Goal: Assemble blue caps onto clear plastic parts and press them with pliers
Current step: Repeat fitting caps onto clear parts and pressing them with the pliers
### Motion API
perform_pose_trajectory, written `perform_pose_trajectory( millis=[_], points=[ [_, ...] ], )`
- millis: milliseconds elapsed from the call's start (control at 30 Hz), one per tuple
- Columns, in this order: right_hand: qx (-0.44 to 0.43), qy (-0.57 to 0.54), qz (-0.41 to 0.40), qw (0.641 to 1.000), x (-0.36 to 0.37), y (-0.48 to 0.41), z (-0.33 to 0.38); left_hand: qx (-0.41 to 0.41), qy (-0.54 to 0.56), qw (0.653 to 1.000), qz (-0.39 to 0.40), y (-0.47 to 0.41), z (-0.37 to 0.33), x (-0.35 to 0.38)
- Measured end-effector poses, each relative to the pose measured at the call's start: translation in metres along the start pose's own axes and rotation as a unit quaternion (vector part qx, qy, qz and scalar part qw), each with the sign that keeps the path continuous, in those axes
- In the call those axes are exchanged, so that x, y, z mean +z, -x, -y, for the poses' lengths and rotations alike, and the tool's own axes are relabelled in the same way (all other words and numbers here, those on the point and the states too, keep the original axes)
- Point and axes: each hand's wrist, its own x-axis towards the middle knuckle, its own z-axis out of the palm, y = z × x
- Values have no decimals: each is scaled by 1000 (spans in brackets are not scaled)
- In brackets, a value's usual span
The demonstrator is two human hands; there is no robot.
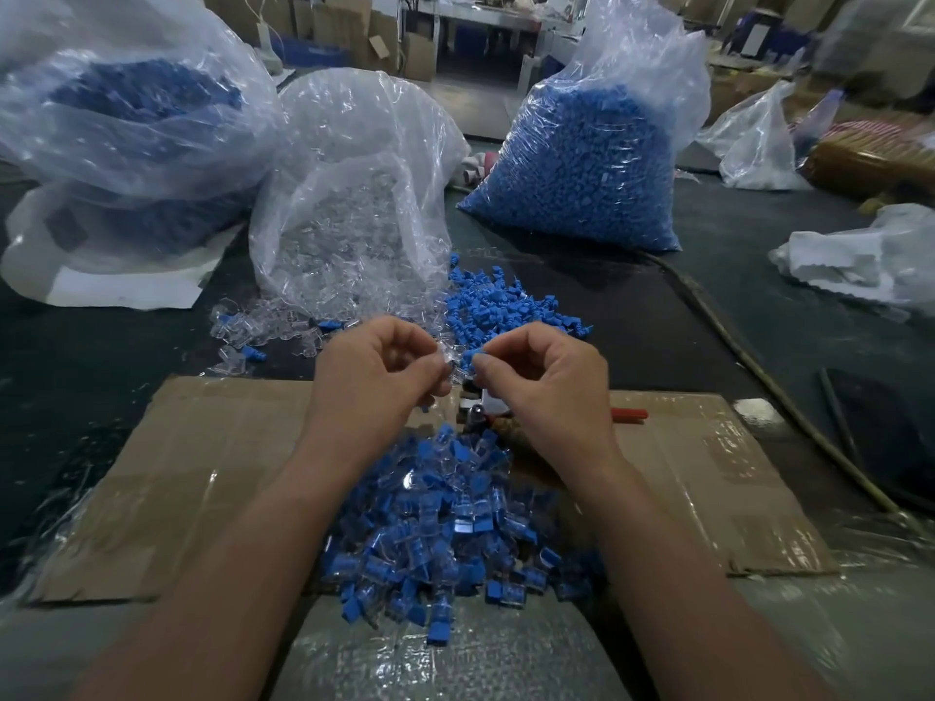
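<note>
- The small blue plastic cap (473,357) could go on crooked. It meets the small clear plastic part (446,354) in mid-air above the far edge of the flattened brown cardboard sheet (227,447), with nothing to steady either piece.
- Both pieces are tiny. A slipped pinch would likely drop one into the heap of finished blue-and-clear pieces (455,523) on the cardboard's middle, where it would be hard to pick out.
- The red-handled metal pliers (630,413) lie at the cardboard's far edge, partly hidden beneath the hands. A cap seated askew may jam or crack when pressed.
- The left hand (384,366) is raised above that far edge, fingers curled, with thumb and fingertips pinching the clear part.
- The right hand (536,376) faces it closely, thumb and forefinger nipped on the cap and the other fingers curled in. Both forearms reach across the cardboard.
</note>
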Motion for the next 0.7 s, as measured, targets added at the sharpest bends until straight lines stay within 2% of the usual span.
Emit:
perform_pose_trajectory(
  millis=[300, 467, 700],
  points=[
    [-22, 11, -10, 1000, 10, 3, -2, 12, -21, 999, 34, 2, 1, 4],
    [-23, 22, 25, 999, 7, 3, -4, 22, -43, 997, 54, 3, 0, 5],
    [-35, -60, 77, 995, -2, 1, -1, 21, 20, 997, 78, 3, -4, -1]
  ],
)
